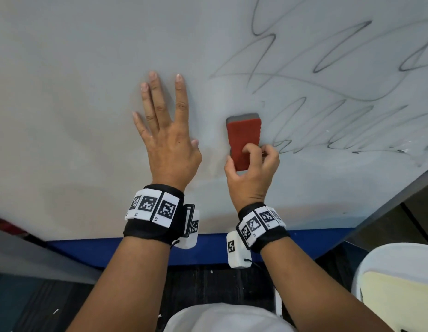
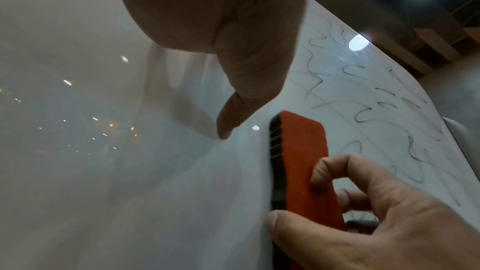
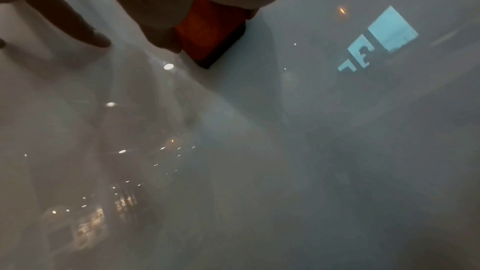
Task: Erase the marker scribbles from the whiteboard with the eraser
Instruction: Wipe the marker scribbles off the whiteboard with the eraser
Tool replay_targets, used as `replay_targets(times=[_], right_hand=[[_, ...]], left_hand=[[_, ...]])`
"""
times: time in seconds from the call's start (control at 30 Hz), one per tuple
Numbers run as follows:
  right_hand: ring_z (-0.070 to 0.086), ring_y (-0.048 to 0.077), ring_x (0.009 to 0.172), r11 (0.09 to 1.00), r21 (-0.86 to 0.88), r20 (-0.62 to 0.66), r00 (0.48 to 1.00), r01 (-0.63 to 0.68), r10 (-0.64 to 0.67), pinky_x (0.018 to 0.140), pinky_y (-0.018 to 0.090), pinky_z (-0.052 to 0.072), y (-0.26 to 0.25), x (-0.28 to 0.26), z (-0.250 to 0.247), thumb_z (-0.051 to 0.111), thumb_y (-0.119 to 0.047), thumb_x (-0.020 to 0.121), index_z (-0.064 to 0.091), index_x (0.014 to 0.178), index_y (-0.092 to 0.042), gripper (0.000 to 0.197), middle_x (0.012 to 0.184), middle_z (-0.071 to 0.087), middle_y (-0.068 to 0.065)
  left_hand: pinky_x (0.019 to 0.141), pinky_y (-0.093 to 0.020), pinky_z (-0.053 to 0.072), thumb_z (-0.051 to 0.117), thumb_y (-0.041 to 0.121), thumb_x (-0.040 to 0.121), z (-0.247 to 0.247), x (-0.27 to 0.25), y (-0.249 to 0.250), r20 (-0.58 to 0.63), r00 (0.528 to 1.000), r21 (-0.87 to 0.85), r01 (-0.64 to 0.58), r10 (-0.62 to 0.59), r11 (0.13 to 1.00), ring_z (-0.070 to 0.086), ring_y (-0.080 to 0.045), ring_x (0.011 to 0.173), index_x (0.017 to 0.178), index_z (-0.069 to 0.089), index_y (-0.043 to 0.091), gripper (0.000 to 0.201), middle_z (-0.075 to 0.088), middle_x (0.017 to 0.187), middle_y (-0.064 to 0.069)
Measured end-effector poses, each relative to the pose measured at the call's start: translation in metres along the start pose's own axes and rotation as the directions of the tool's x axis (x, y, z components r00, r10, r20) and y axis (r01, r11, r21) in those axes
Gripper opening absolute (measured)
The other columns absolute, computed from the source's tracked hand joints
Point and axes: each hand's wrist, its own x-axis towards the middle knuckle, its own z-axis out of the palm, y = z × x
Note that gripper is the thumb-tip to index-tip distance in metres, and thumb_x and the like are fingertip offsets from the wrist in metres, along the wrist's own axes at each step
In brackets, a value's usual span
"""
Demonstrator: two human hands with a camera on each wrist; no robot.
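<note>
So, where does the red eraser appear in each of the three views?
Head: the eraser is at centre, slightly right, gripped by the right hand.
Left wrist: the eraser stands lower right of centre.
Right wrist: the eraser is at top, left of centre, partly under the hand.
Shared landmark: the left hand's thumb.

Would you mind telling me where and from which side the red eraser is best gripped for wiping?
Probably across the eraser's long sides near its near end, coming from the board's near edge. It lies flat on the whiteboard, long axis pointing away, so thumb and fingers can span its narrow width, as the right hand does; scribbles lie right.
</note>
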Motion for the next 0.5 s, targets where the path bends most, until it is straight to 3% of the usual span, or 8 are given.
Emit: replay_targets(times=[0.1, 0.23, 0.3, 0.4, 0.5], right_hand=[[0.048, 0.028, 0.096, 0.995, -0.045, 0.084, 0.993, 0.085, -0.081, 0.078, 0.044, 0.051, 0.006, 0.003, -0.008, 0.081, -0.022, 0.070, 0.060, 0.097, -0.021, 0.034, 0.111, 0.050, 0.013], [0.047, 0.027, 0.098, 1.000, -0.003, -0.089, 0.996, -0.021, 0.020, 0.082, 0.034, 0.048, 0.020, 0.026, -0.025, 0.081, -0.021, 0.072, 0.053, 0.100, -0.025, 0.040, 0.112, 0.049, 0.013], [0.045, 0.025, 0.098, 0.999, -0.010, -0.111, 0.993, -0.044, 0.042, 0.081, 0.033, 0.047, 0.018, 0.027, -0.026, 0.079, -0.022, 0.073, 0.054, 0.099, -0.023, 0.036, 0.113, 0.049, 0.014], [0.042, 0.024, 0.097, 0.999, -0.020, -0.070, 0.997, -0.038, 0.036, 0.080, 0.041, 0.048, 0.016, 0.027, -0.026, 0.078, -0.020, 0.072, 0.061, 0.094, -0.019, 0.028, 0.114, 0.050, 0.014], [0.045, 0.028, 0.096, 0.993, -0.089, 0.049, 0.996, 0.080, -0.076, 0.080, 0.045, 0.048, 0.025, 0.033, -0.036, 0.079, -0.020, 0.071, 0.066, 0.092, -0.020, 0.024, 0.114, 0.051, 0.012]], left_hand=[[0.117, -0.065, 0.010, 0.078, 0.014, 0.070, 0.004, -0.002, 0.007, -0.007, 1.000, -0.013, 0.019, -0.019, 1.000, -0.010, -0.035, 0.151, 0.158, -0.005, 0.024, 0.121, -0.009, 0.164, -0.018], [0.116, -0.067, 0.009, 0.085, 0.025, 0.067, 0.012, -0.008, 0.019, 0.015, 1.000, -0.026, 0.012, -0.011, 1.000, -0.009, -0.038, 0.150, 0.158, -0.003, 0.022, 0.126, -0.008, 0.163, -0.021], [0.116, -0.067, 0.008, 0.085, 0.027, 0.068, 0.015, -0.011, 0.025, 0.026, 1.000, -0.029, 0.010, -0.009, 1.000, -0.010, -0.038, 0.150, 0.158, -0.003, 0.022, 0.126, -0.008, 0.163, -0.022], [0.117, -0.066, 0.007, 0.085, 0.027, 0.069, 0.019, -0.011, 0.033, 0.029, 0.999, -0.044, 0.042, -0.040, 0.998, -0.011, -0.038, 0.150, 0.158, -0.005, 0.021, 0.126, -0.010, 0.162, -0.022], [0.117, -0.066, 0.006, 0.083, 0.024, 0.070, 0.022, -0.010, 0.040, 0.023, 0.998, -0.076, 0.068, -0.067, 0.995, -0.012, -0.038, 0.150, 0.158, -0.006, 0.019, 0.125, -0.012, 0.162, -0.023]])
